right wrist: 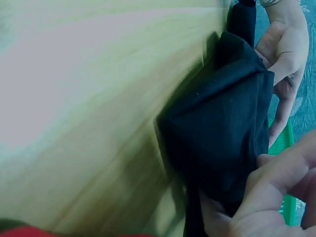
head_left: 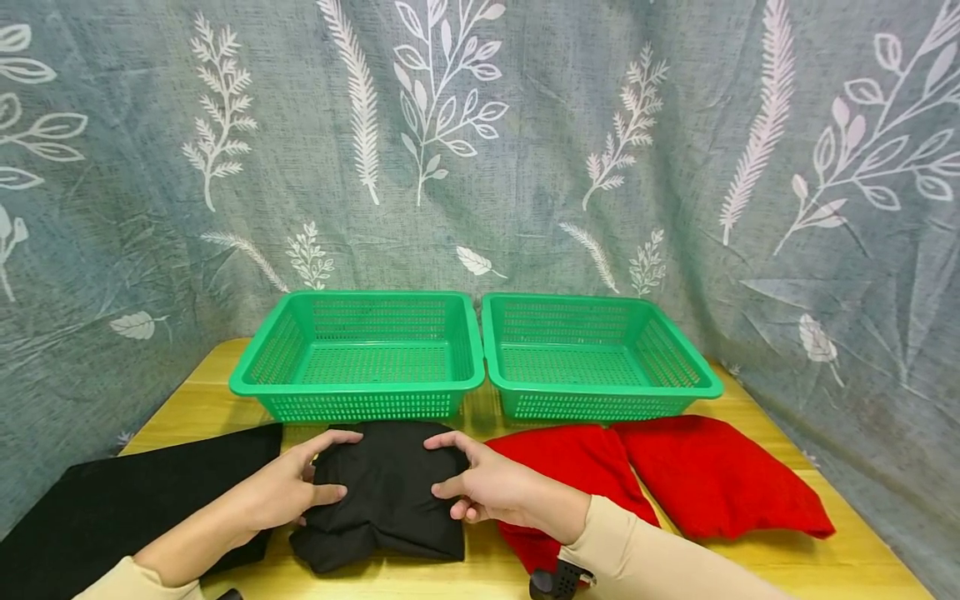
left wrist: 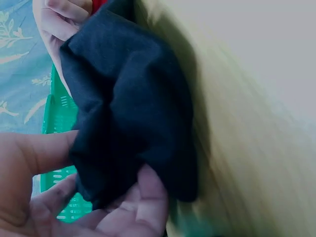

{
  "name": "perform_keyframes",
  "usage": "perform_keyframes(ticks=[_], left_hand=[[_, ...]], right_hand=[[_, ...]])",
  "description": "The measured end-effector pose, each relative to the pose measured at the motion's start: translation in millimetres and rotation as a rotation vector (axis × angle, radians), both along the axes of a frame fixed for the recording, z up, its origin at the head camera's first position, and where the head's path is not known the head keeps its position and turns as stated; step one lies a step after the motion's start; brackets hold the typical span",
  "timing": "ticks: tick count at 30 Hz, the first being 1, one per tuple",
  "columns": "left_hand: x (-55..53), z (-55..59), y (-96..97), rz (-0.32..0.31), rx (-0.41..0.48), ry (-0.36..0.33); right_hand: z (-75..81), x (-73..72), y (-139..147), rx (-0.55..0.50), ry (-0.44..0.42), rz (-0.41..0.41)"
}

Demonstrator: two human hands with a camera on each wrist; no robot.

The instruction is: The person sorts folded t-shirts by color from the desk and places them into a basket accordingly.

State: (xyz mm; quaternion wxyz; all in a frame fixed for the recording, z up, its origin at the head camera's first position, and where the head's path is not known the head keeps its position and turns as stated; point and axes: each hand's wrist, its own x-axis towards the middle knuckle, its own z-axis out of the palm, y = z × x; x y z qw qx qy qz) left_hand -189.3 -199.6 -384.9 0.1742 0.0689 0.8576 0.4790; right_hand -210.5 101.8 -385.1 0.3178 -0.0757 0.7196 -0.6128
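Note:
A folded black cloth bundle (head_left: 390, 500) lies on the wooden table (head_left: 757, 558) in front of two green baskets. My left hand (head_left: 332, 467) grips its left side, thumb on top and fingers curled beneath, as the left wrist view shows on the black cloth (left wrist: 128, 108) with the fingers (left wrist: 145, 202) under it. My right hand (head_left: 438, 467) grips the right side. In the right wrist view its fingers (right wrist: 276, 187) pinch the cloth (right wrist: 222, 128). The bundle looks slightly raised at its edges.
The left green basket (head_left: 360, 387) and the right green basket (head_left: 600, 392) stand side by side behind the bundle. A flat black garment (head_left: 135, 500) lies at the left. Two red cloths (head_left: 712, 479) lie at the right. A leaf-patterned curtain (head_left: 480, 150) surrounds the table.

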Motion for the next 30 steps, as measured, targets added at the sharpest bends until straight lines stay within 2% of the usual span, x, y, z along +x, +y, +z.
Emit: perform_keyframes(ticks=[5, 9, 19, 30], left_hand=[[-2.5, 0.9, 1.0, 0.024, -0.011, -0.016], [-4.1, -2.8, 1.9, 0.05, 0.005, -0.017], [-1.1, -3.5, 5.0, 0.064, 0.056, -0.035], [-0.9, -0.9, 2.8, 0.058, 0.065, 0.018]], right_hand=[[-0.8, -0.8, -3.0, -0.01, 0.022, -0.014], [-1.9, 0.0, -5.2, -0.014, 0.029, -0.031], [-2.7, 0.8, -4.2, -0.026, 0.034, -0.064], [4.6, 2.5, 1.8, -0.022, 0.055, -0.068]])
